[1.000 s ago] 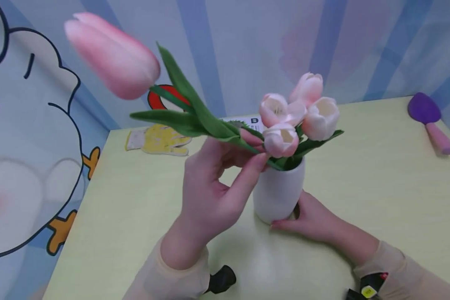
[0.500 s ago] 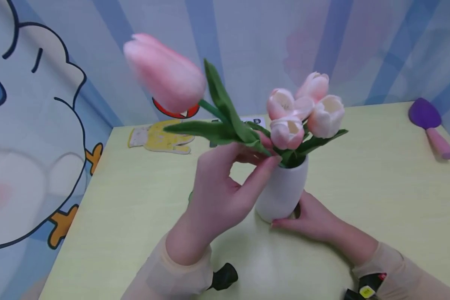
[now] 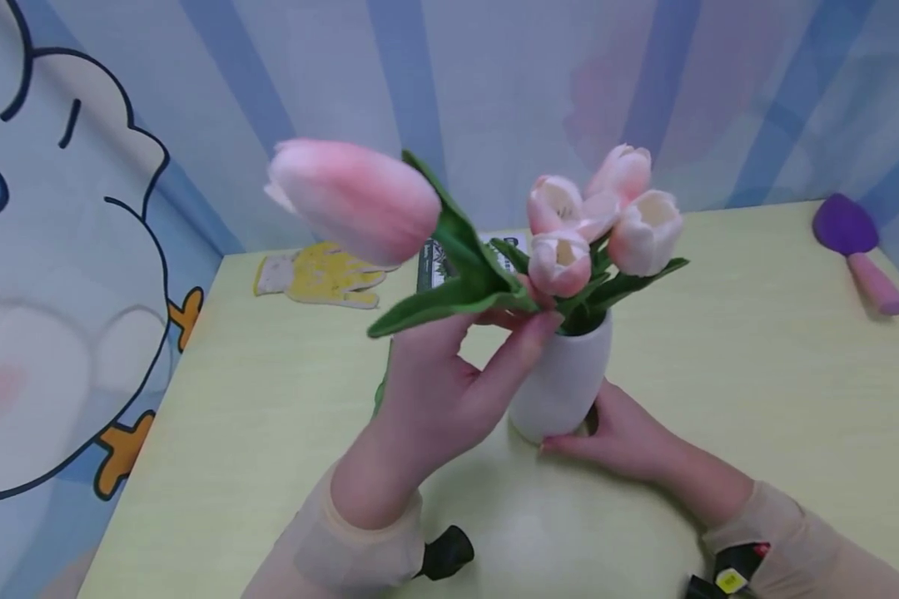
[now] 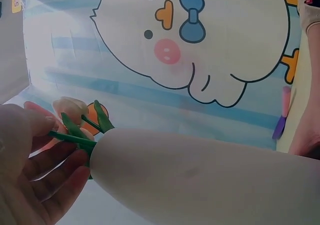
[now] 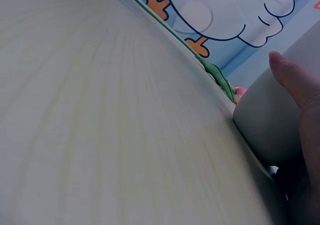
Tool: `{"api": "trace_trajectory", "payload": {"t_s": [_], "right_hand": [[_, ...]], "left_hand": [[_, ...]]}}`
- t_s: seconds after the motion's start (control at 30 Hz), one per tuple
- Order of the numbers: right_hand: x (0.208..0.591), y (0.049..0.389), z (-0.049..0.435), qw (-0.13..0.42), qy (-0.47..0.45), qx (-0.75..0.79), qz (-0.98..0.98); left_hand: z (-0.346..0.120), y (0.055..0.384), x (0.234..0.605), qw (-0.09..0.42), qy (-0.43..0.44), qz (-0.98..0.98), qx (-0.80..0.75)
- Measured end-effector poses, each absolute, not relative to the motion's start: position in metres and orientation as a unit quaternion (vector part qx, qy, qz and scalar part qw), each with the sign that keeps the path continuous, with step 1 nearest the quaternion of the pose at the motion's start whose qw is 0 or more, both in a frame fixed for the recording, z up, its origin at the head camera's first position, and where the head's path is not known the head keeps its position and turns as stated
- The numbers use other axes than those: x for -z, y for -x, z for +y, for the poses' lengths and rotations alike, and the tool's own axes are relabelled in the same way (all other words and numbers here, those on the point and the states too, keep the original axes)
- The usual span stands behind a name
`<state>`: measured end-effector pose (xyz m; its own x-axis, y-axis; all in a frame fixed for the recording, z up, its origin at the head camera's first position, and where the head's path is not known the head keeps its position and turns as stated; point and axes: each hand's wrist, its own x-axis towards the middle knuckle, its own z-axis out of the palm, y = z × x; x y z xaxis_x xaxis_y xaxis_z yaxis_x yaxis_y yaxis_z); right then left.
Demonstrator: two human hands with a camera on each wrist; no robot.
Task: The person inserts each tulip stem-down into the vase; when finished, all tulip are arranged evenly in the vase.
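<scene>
My left hand pinches the stem of a pink tulip between thumb and fingers, right at the rim of a white vase. The bloom leans out to the left, its green leaves spreading over the hand. In the left wrist view the green stem runs from the fingertips to the vase mouth; its lower end is hidden. Several paler pink tulips stand in the vase. Low on the vase's right side, my right hand grips it near the base, thumb in front.
A yellow glove lies at the back left, and a printed packet is partly hidden behind the flowers. At the back right rests a purple trowel with a pink handle. A green stem with a leaf lies along the table.
The tulip's bloom has swung right and down, its leaves now lower over my left hand. That hand has shifted slightly right along the vase rim. My right hand stays on the vase.
</scene>
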<state>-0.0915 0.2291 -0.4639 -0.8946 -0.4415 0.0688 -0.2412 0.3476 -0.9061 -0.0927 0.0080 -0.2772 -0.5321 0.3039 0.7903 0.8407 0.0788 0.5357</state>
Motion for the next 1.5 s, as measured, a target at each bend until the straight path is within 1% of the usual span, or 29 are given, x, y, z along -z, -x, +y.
{"api": "trace_trajectory", "payload": {"t_s": [0.27,0.4,0.67,0.8,1.03,1.27,1.4,1.5], "right_hand": [[0.462,0.091,0.23,0.095,0.198,0.528,0.82],[0.463,0.091,0.23,0.096,0.2,0.523,0.823],[0.462,0.091,0.231,0.086,0.205,0.516,0.827],[0.462,0.09,0.232,0.085,0.205,0.515,0.828],[0.463,0.091,0.232,0.089,0.211,0.522,0.822],[0.463,0.092,0.229,0.086,0.221,0.523,0.818],[0.463,0.092,0.229,0.084,0.22,0.521,0.821],[0.463,0.091,0.229,0.086,0.212,0.515,0.826]], "left_hand": [[0.007,0.09,0.272,0.217,0.399,-0.689,0.564],[0.006,0.089,0.27,0.227,0.399,-0.68,0.572],[0.006,0.089,0.264,0.274,0.416,-0.647,0.577],[0.006,0.09,0.265,0.271,0.418,-0.657,0.566],[0.009,0.091,0.27,0.25,0.422,-0.675,0.552],[0.008,0.094,0.279,0.269,0.412,-0.723,0.485],[0.007,0.094,0.278,0.268,0.404,-0.709,0.513],[0.006,0.092,0.273,0.283,0.397,-0.689,0.537]]}}
